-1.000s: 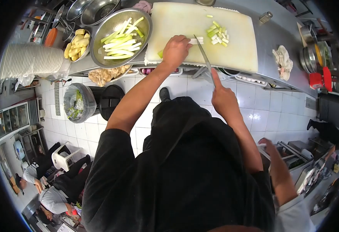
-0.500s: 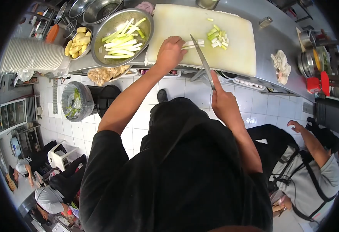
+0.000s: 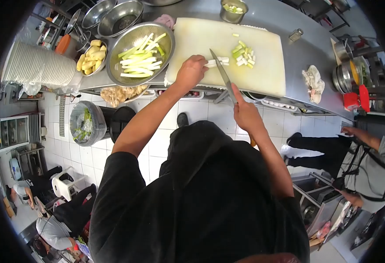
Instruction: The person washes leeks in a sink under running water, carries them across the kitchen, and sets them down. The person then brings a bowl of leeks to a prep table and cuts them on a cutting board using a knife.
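On the white cutting board (image 3: pixel 262 81), my left hand (image 3: pixel 192 71) has its fingers bent around white scallion stalks (image 3: pixel 211 64), pressing them down. My right hand (image 3: pixel 246 115) grips the handle of a long kitchen knife (image 3: pixel 222 71). The blade slants across the stalks just right of my left fingers, with short cut ends on its other side. A small pile of cut scallion pieces (image 3: pixel 243 55) lies farther right. Left of the board, a perforated metal colander (image 3: pixel 113 65) holds longer scallion lengths (image 3: pixel 140 62).
A bowl of peeled yellow pieces (image 3: pixel 91 58) and stacked plates (image 3: pixel 39 65) stand to the left. A metal container (image 3: pixel 234 15) is behind the board; a crumpled cloth (image 3: pixel 313 83) lies right. A lined bin (image 3: pixel 88 127) stands on the floor. Another person (image 3: pixel 363 168) is at the right.
My view has shifted, so the counter appears lower. The knife still lies across the stalks, and cut ends now show right of its blade. The person at the right has moved farther from me.
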Demonstrator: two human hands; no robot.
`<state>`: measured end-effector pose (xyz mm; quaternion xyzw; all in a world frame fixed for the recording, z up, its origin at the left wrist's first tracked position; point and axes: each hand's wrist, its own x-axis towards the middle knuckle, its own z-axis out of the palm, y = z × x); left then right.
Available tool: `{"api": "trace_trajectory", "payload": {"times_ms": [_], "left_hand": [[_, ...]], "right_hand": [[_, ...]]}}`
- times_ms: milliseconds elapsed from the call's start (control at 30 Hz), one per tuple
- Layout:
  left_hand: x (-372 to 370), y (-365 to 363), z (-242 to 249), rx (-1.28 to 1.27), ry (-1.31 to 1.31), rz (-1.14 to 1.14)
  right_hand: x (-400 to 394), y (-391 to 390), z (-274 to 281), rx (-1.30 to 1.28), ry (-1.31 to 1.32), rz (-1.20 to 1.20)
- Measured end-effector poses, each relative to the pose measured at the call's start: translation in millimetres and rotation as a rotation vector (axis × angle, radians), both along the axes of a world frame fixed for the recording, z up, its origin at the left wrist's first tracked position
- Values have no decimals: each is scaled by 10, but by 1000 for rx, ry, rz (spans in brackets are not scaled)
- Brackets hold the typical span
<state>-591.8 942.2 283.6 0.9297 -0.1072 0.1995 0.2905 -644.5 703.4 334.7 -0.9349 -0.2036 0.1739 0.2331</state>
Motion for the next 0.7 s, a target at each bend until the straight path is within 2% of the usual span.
{"api": "trace_trajectory", "payload": {"times_ms": [267,567,700], "left_hand": [[-43,-96,141,-2,35,43],[-46,-9,7,-19,-9,25],[-24,6,-9,-49,44,30]], "right_hand": [[-171,-58,432,-40,22,-5],[-226,-32,356,-80,114,3],[-115,17,37,-35,73,30]]}}
